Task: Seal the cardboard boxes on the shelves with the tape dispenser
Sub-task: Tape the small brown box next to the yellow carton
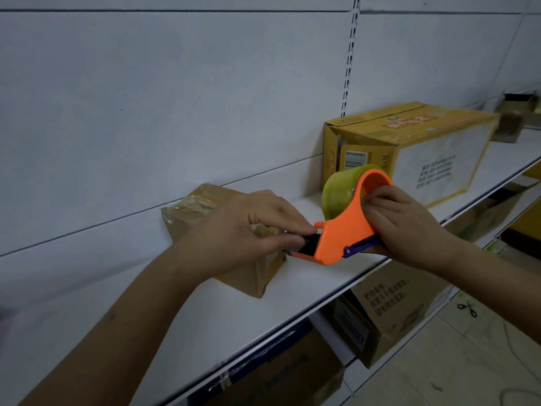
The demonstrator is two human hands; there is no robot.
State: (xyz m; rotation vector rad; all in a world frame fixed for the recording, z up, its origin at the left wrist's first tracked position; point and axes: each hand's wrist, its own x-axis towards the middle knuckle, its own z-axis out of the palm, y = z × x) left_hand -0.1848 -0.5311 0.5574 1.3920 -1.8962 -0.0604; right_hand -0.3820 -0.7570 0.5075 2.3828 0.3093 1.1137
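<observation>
Tape, a greenish clear roll, is carried in an orange tape dispenser, which is gripped from behind by the right hand. The handle is wrapped by that hand's fingers and the side of the roll is touched by its fingertips, while a blue lever is seen just under the grip. The dispenser's black front end is pinched between the thumb and fingers of the left hand, narrowly closed on it; whether the tape end itself is held there cannot be told.

Directly beneath and behind the left hand, a small brown box wrapped in shiny tape is set on the white shelf, and the dispenser's nose is held just at its right upper edge. Beyond the roll, further along the same shelf, a larger yellow box is laid on its side, with a barcode on the end facing the dispenser. Well past it, at the far end, another small brown box is seen, blurred.

Below the right hand, on the lower shelf, more cardboard boxes with printed text are stored. Scissors are left on the tiled floor, well apart from both hands.
</observation>
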